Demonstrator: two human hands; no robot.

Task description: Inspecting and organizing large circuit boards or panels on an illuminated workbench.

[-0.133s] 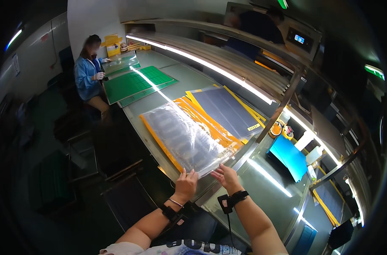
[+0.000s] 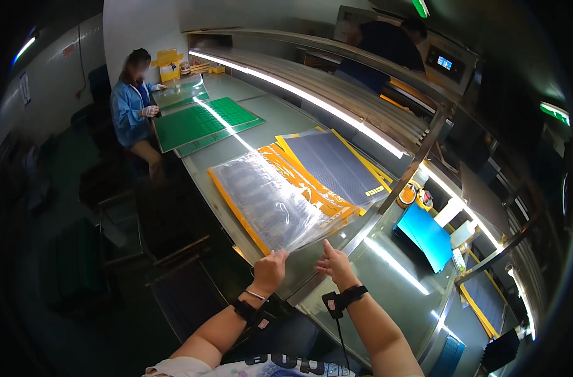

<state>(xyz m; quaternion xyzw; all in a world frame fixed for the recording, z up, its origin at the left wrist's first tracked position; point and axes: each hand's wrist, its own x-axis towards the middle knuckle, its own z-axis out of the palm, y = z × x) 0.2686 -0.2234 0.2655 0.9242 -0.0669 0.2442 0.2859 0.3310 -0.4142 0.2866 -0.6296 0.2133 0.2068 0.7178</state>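
Note:
A clear, glossy plastic film [image 2: 261,195] covers a grey sheet with orange borders [image 2: 308,178] on the glass-topped table before me. At its near corner, the fingers of my left hand [image 2: 269,271] are closed on the film's edge. My right hand [image 2: 338,265] is just right of that corner, fingers spread and apart from the film, with nothing in it. Bright glare hides part of the sheet under the film. Behind it lies a dark grey panel with yellow edges [image 2: 343,164], partly overlapped by the orange border.
Green panels [image 2: 201,124] lie farther along the table, where a person in blue [image 2: 128,113] sits at the left. A metal post [image 2: 418,160] and a lit shelf stand along the right. Blue sheets [image 2: 424,235], an orange tape roll [image 2: 407,195] and a white bottle [image 2: 463,232] lie beyond.
My right hand has come away from the film's near edge, its fingers spreading. The near right part of the film has shifted back slightly; my left hand stays at the corner.

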